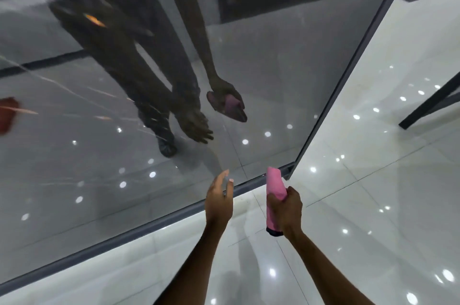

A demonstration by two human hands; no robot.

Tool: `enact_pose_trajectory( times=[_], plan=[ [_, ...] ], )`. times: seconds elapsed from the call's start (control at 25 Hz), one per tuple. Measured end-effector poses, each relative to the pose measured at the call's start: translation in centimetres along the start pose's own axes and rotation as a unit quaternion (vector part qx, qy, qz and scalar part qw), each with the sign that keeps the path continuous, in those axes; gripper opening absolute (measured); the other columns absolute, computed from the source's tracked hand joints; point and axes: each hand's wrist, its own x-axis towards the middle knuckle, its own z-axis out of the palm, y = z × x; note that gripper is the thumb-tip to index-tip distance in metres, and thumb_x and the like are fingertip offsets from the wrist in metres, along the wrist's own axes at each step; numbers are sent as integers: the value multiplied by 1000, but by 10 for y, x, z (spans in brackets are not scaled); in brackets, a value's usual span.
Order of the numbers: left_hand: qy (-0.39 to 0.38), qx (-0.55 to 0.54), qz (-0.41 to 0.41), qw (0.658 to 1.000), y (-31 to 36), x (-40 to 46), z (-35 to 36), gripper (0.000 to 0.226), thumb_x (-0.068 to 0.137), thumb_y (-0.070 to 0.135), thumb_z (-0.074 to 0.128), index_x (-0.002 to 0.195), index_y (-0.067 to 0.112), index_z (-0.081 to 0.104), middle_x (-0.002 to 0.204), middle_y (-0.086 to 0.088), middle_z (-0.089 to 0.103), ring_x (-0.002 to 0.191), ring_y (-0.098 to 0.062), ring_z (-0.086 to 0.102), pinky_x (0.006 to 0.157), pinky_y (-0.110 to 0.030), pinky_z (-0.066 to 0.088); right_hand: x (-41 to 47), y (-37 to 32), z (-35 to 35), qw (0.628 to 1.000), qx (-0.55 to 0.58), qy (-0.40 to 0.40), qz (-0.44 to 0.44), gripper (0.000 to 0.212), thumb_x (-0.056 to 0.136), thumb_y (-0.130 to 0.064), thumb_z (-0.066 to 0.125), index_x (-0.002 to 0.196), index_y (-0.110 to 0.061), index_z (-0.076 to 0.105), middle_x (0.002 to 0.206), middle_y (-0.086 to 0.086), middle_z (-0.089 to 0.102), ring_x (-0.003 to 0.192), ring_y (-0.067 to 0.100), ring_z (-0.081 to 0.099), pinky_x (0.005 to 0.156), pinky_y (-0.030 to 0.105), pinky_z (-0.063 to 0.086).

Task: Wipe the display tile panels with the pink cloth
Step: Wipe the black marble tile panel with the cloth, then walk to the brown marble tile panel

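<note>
A large glossy dark grey display tile panel (87,167) in a dark metal frame fills the left and centre of the head view. It mirrors a person, both hands and the cloth. My right hand (286,210) grips a folded pink cloth (273,192), held upright just in front of the panel's lower right corner. My left hand (219,200) hangs beside it with fingers straight and relaxed, holding nothing, close to the panel's bottom frame edge. Neither hand nor the cloth touches the panel surface.
Shiny white floor tiles (361,180) with ceiling light reflections spread to the right and below. The panel's dark frame (348,60) runs up the right side. A black angled leg of another stand (428,105) sits at the right edge.
</note>
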Motion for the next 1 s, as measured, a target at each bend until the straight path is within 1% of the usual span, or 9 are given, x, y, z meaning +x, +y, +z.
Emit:
enact_pose_trajectory(
  times=[0.12,0.2,0.28,0.36,0.6,0.72,0.8,0.88,1.0],
  plan=[
    [23,-150,-122,981,103,-55,-71,25,102,12,47,118,6,65,120,-8,66,119,-26,59,97,-16,39,-83,-79,-45,1000,-4,-30,0,24,79,-7,70,90,3,52,79,13,56,67,24,53,52,23,39],
    [51,-228,-198,952,169,-111,-122,20,100,19,48,105,19,67,114,-3,68,114,-25,61,102,-29,42,-141,-125,-81,998,-7,-59,-26,23,79,-7,71,90,3,53,80,13,58,72,27,57,54,24,42],
    [84,-247,-231,937,208,-160,-165,21,98,21,47,93,31,65,113,-3,70,108,-24,63,105,-41,43,-187,-161,-110,996,-29,-71,-51,20,80,-7,70,89,3,55,80,14,59,73,28,58,57,26,42],
    [131,-251,-240,929,223,-206,-196,28,101,16,45,89,32,64,109,-3,70,104,-24,63,103,-42,44,-224,-176,-126,990,-53,-106,-80,21,82,-8,69,94,4,58,86,15,61,76,28,58,62,28,44],
    [276,-272,-247,888,217,-344,-252,30,101,15,42,87,32,63,110,0,68,109,-23,60,104,-42,42,-340,-179,-134,916,-178,-309,-183,19,85,-15,68,95,0,61,83,9,60,68,24,53,46,21,35],
    [328,-293,-250,863,204,-386,-281,33,101,12,41,85,31,63,110,-1,68,111,-26,59,103,-41,42,-395,-179,-123,881,-225,-353,-218,16,86,-18,65,81,-7,55,72,3,55,61,19,49,45,21,33],
    [359,-315,-251,842,187,-420,-306,32,101,12,41,86,30,63,111,-2,67,110,-25,59,98,-36,44,-439,-168,-111,860,-244,-382,-234,18,86,-19,66,80,-6,56,74,5,58,63,21,50,47,24,36],
    [387,-346,-261,814,169,-462,-334,27,103,17,41,93,27,63,110,-2,66,105,-22,58,91,-30,42,-487,-154,-96,843,-252,-409,-242,19,84,-20,67,83,-3,60,82,10,63,68,25,55,54,27,40],
    [431,-371,-280,773,139,-532,-378,21,105,21,40,109,19,60,114,-5,64,107,-22,56,95,-30,41,-565,-133,-72,810,-279,-448,-256,19,83,-21,66,85,-4,59,85,9,63,68,23,57,53,25,40]
  ],
)
